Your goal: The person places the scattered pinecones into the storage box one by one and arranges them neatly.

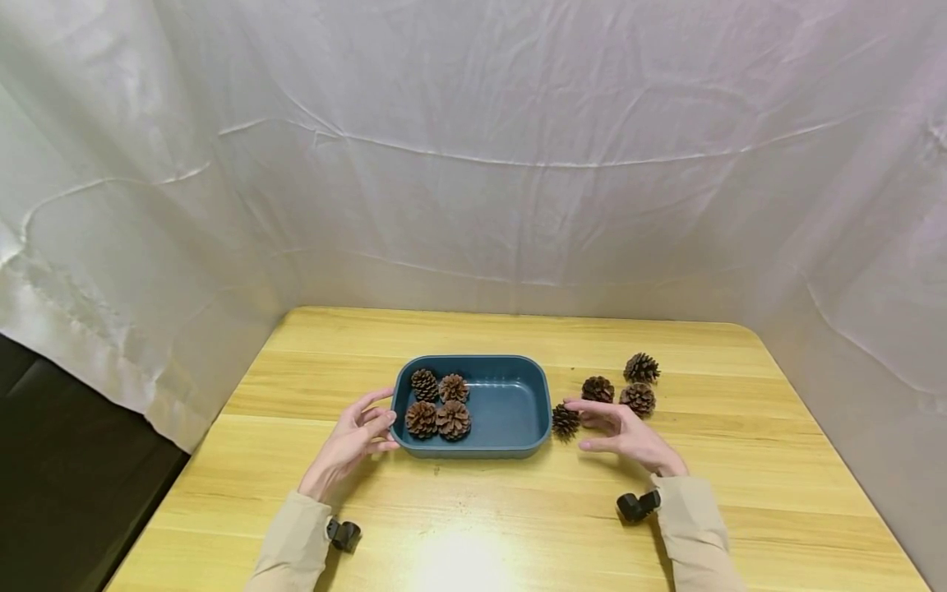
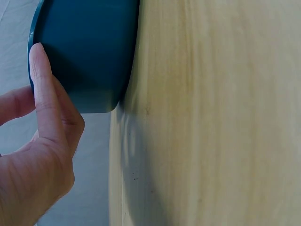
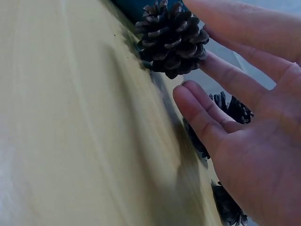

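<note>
A dark teal rectangular tray (image 1: 510, 411) with rounded corners lies on the table, several pine cones (image 1: 454, 420) grouped at its left end. My left hand (image 1: 358, 434) is at that end, fingertips against the outer wall near the rim; the left wrist view shows the fingers fairly straight along the tray wall (image 2: 89, 56). Just outside the tray's right end sits a loose pine cone (image 1: 565, 422). My right hand (image 1: 629, 440) is beside it with fingers spread, and fingertips reach the cone's (image 3: 171, 42) side in the right wrist view.
Behind the right hand lie three more pine cones (image 1: 638, 400) in a loose cluster. The wooden table (image 1: 473, 501) meets pale fabric (image 1: 518, 230) hanging at the back and sides. A dark area (image 1: 66, 460) is beyond the left table edge.
</note>
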A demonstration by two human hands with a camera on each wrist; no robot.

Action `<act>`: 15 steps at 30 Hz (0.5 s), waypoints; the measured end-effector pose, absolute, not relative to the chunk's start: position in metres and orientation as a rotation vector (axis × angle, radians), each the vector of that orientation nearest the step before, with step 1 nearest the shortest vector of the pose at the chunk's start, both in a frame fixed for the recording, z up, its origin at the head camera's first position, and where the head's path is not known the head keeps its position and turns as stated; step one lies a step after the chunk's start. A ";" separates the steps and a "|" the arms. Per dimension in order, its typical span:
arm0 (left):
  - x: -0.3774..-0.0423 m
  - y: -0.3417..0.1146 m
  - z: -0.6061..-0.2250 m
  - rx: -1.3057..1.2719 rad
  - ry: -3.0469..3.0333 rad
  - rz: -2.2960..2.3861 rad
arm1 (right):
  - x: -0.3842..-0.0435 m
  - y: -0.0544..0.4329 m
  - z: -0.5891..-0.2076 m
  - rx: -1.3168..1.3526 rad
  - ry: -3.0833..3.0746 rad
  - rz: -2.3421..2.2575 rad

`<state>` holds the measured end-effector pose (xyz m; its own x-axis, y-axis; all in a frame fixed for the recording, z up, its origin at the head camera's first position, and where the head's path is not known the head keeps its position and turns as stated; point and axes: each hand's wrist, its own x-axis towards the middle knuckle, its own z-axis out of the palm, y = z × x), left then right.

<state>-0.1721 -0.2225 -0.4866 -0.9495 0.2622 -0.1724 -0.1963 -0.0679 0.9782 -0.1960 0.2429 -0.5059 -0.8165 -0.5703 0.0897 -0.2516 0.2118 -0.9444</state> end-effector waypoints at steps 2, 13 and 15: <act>-0.172 -0.222 -0.487 0.068 1.901 2.091 | -0.196 0.242 -0.506 -0.764 2.224 -1.632; -0.173 -0.222 -0.488 0.072 1.893 2.102 | -0.198 0.237 -0.508 -0.668 2.211 -1.684; -0.173 -0.222 -0.488 0.072 1.897 2.097 | -0.198 0.236 -0.509 -0.664 2.211 -1.692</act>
